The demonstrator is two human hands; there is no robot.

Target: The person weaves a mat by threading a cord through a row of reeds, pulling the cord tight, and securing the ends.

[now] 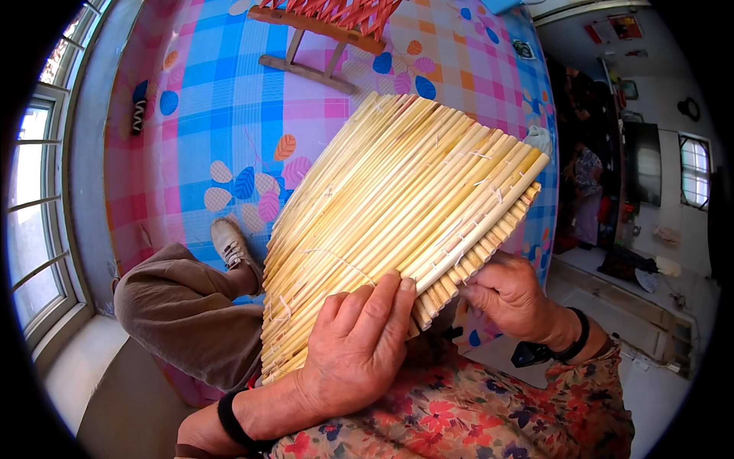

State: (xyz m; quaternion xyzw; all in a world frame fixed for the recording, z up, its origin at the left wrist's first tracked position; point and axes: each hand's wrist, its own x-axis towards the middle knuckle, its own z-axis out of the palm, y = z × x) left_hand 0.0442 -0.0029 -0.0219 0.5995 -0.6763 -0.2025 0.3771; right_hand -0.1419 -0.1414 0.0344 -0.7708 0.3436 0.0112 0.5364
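A mat of pale yellow reed stalks (pixel 397 183), stitched side by side with light thread, rests slanting over my lap. Along its right edge a lower row of stalk ends (pixel 493 241) shows beneath the top layer. My left hand (pixel 352 348) lies over the near part of the mat, fingers pressed together, fingertips gripping by the edge stalk. Beside the lower row, my right hand (pixel 508 298) is closed in a pinch; what is between its fingertips is too small or hidden to tell. A loose thread (pixel 336 258) curves across the stalks near my left hand.
Beneath lies a plaid, leaf-patterned cover (pixel 229 115). A wooden stand (pixel 317 53) with red woven strips is at the far side. Windows (pixel 38 199) line the left. My shoe (pixel 232 243) and bent knee (pixel 183 314) are left of the mat. A room floor (pixel 612 306) shows at right.
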